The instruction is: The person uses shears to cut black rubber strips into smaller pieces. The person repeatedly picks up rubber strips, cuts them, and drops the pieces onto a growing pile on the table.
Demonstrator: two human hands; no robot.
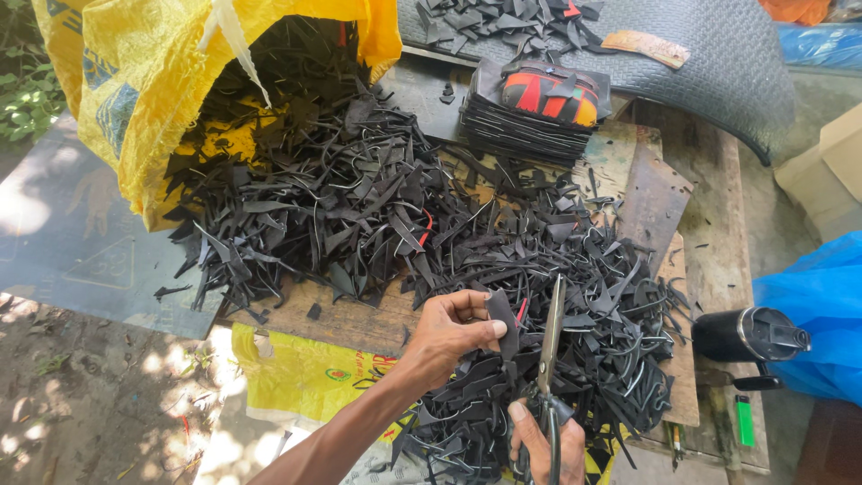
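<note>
My left hand (452, 330) pinches a small dark rubber piece (502, 316) between thumb and fingertips; grip closed on it, piece held upright just above the heap. My right hand (541, 442) is wrapped around the handles of the scissors (550, 359), grip closed on them. The blades point up and away from me and look nearly shut, their edge just right of the held piece; I cannot tell whether they touch it.

Landmark: the heap of black rubber offcuts (386, 216), spread over the wooden desk (718, 269).
- Both hands sit at the near edge of the heap.
- Yellow woven sack (135, 81): at the far left of the heap, mouth open, offcuts spilling from it.
- Stack of flat black cut pieces (521, 126): behind the heap, with a red, orange and black item (548, 94) lying on top.
- Dark textured mat (718, 54): beyond the stack, with more scraps on it.
- Black flask (750, 334): right of the heap, lying on its side.
- Green lighter (745, 420): right of the heap, nearer me than the flask.
- Blue plastic sheet (822, 314): far right of the heap, past the flask.
</note>
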